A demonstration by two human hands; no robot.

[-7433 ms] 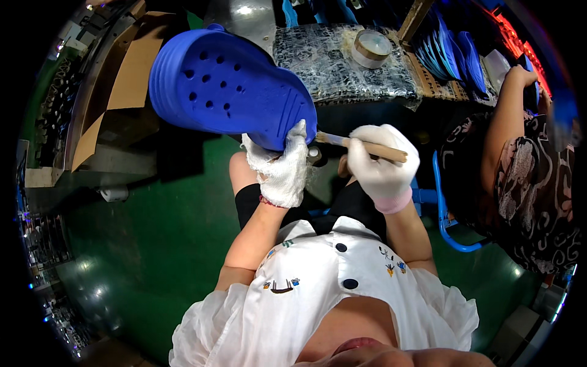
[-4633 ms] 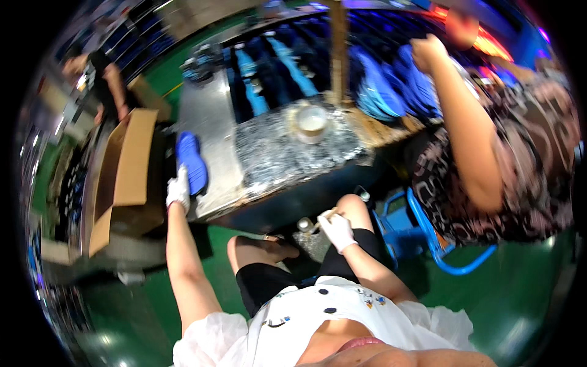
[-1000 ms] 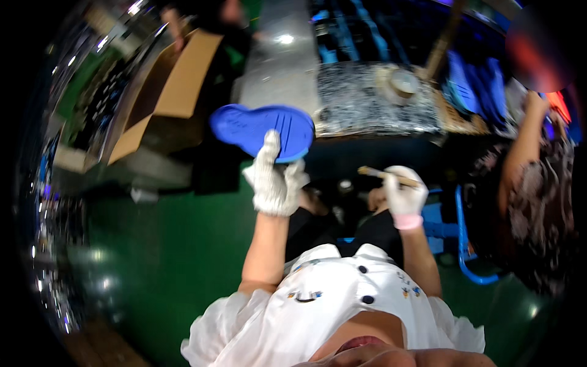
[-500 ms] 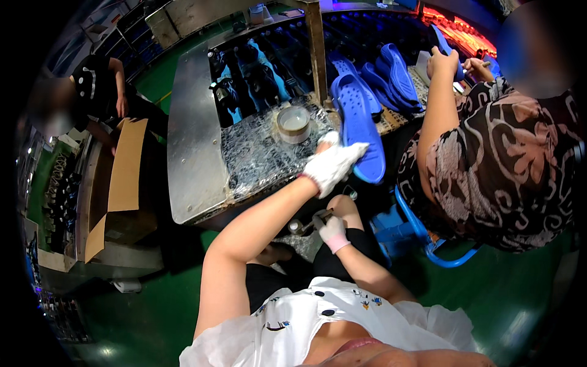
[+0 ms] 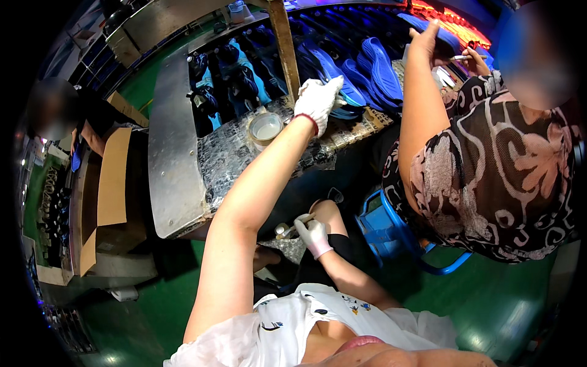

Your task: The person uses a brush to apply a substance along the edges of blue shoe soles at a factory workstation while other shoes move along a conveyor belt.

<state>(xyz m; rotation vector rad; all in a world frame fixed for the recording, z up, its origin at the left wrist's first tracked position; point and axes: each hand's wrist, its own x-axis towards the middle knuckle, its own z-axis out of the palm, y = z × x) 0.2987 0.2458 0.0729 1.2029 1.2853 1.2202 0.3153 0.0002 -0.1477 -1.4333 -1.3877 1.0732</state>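
Note:
My left hand [image 5: 317,105], in a white knit glove, reaches over the bench. Its bent fingers are at the near end of a blue shoe sole [image 5: 329,65], which lies at the left of other blue soles [image 5: 380,68]. The glove hides part of the contact. Down by my knee, my right hand [image 5: 313,235], also gloved, is closed around a slim light-brown handle [image 5: 304,218], like a brush's; its working end cannot be made out. Beside that hand is a small whitish round object [image 5: 282,230]. Left of my left wrist stands a round tub [image 5: 266,127] of pale liquid.
Black and light-blue shoe parts [image 5: 254,73] fill the bench behind an upright post [image 5: 284,49]. At right, a co-worker in a patterned top [image 5: 489,165] handles a sole beside a blue stool [image 5: 391,229]. An open carton [image 5: 114,177] and another person are at left.
My left hand has moved away from me and left, bringing the blue sole from the bench's near edge to beside the others. The right hand has shifted slightly left. The view has turned somewhat.

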